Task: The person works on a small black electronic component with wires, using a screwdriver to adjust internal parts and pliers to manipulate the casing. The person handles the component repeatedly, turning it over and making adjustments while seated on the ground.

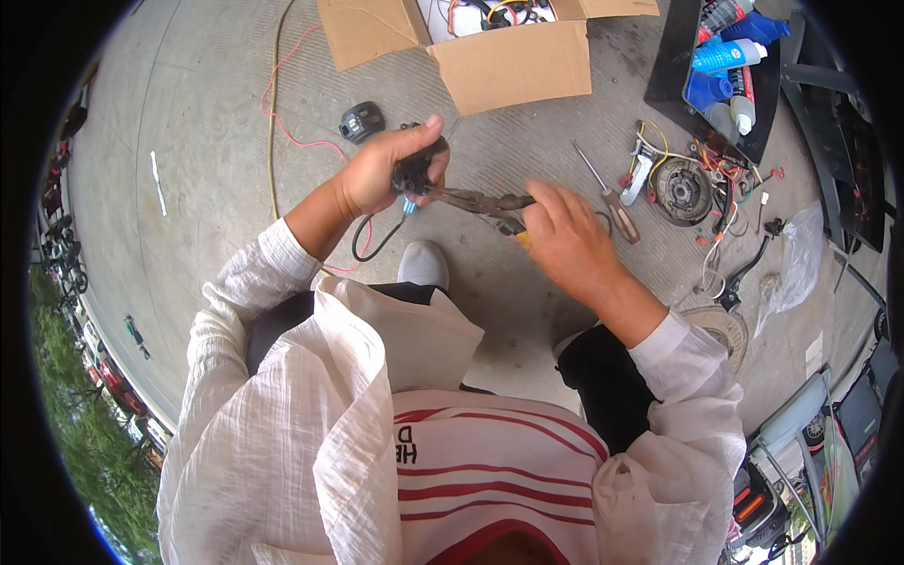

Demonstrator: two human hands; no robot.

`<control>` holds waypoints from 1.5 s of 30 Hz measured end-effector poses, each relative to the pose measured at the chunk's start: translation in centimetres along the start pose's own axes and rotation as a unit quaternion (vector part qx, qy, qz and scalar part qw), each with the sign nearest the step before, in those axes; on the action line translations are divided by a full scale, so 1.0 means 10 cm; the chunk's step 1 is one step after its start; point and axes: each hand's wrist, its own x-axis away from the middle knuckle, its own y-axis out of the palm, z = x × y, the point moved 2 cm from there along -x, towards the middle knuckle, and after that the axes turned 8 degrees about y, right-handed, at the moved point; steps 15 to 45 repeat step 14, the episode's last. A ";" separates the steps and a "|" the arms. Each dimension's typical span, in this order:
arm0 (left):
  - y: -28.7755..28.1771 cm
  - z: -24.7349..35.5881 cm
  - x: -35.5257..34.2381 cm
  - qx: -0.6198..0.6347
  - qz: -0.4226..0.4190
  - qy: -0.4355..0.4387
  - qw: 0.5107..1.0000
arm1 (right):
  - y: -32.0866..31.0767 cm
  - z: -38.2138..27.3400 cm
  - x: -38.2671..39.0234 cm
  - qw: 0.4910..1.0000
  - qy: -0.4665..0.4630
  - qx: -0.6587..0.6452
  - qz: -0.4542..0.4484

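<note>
At the left of the frame a yellowish cable (274, 122) and a thin red wire (282, 113) run across the concrete floor (188, 188), and a small dark round part (362, 121) lies near them, just above your left hand.

Your left hand (381, 169) sits left of centre, its fingers closed around a small black switch unit (416, 172). A black lead (369, 247) hangs from the unit in a loop, and a bit of blue shows at its lower edge. Below it, the toe of your grey shoe (423, 264) points up the frame.

The tips of the pliers (476, 201) meet the black unit from the right, the tool lying nearly level between both hands. Your right hand (565, 235), just right of centre, is wrapped tight on the handles, with a touch of yellow grip showing under the fingers.

Above the hands, at the top centre, stands an open cardboard box (513, 61) with wires inside. Just beside your right hand lies a screwdriver (607, 196) with a brown handle. Further right rest a round metal hub part (683, 191) and a tangle of coloured wires (730, 184). In the upper right a black tray (670, 56) holds blue spray cans (725, 56) and bottles.
</note>
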 end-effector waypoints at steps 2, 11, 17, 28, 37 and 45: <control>0.02 0.00 0.00 -0.003 0.010 -0.011 1.000 | 0.04 0.02 0.04 0.999 0.013 -0.026 0.020; 0.09 0.00 0.00 -0.008 0.012 -0.023 1.000 | 0.07 -0.03 0.03 0.999 0.023 0.040 -0.024; 0.08 -0.03 0.01 -0.030 0.002 -0.038 0.999 | 0.25 -0.03 0.11 0.989 0.057 0.106 -0.087; 0.08 -0.03 0.01 -0.030 0.002 -0.038 0.999 | 0.25 -0.03 0.11 0.989 0.057 0.106 -0.087; 0.08 -0.03 0.01 -0.030 0.002 -0.038 0.999 | 0.25 -0.03 0.11 0.989 0.057 0.106 -0.087; 0.08 -0.03 0.01 -0.030 0.002 -0.038 0.999 | 0.25 -0.03 0.11 0.989 0.057 0.106 -0.087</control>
